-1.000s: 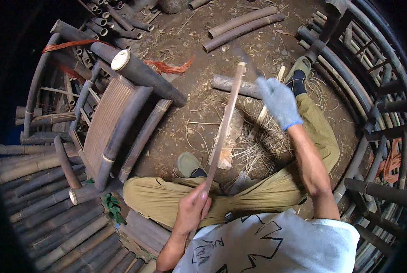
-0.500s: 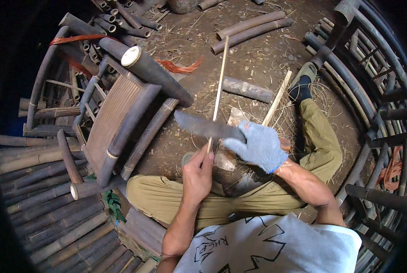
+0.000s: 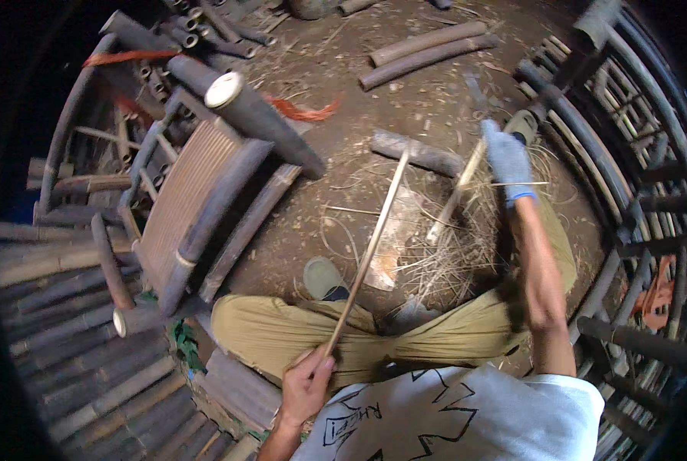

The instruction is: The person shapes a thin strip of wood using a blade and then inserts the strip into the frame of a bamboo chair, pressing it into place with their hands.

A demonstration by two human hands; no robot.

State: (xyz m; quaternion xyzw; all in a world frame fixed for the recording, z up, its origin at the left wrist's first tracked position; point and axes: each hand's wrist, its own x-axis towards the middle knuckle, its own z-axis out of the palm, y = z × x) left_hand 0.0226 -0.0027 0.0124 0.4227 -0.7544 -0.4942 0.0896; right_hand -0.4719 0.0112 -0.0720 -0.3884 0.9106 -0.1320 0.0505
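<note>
Head view: two hands, one bare and one gloved. Bare left hand [image 3: 305, 384], low in front of the lap, has its fingers clamped on the near end of one long thin bamboo strip [image 3: 369, 253], which slants up and away over the ground. Gloved right hand [image 3: 506, 161], farther out to the right, has its fingers closed on one knife [image 3: 475, 94], its blade blurred and pointing away. Ahead lies one short bamboo log [image 3: 418, 153], behind the strip's far tip; whether they touch, I cannot tell. One pale split piece [image 3: 457, 196] leans beside the glove, near one heap of shavings [image 3: 451, 257]. Two longer bamboo pieces [image 3: 429, 55] lie side by side beyond. Two slippers [image 3: 322, 278] show, one on each foot.
</note>
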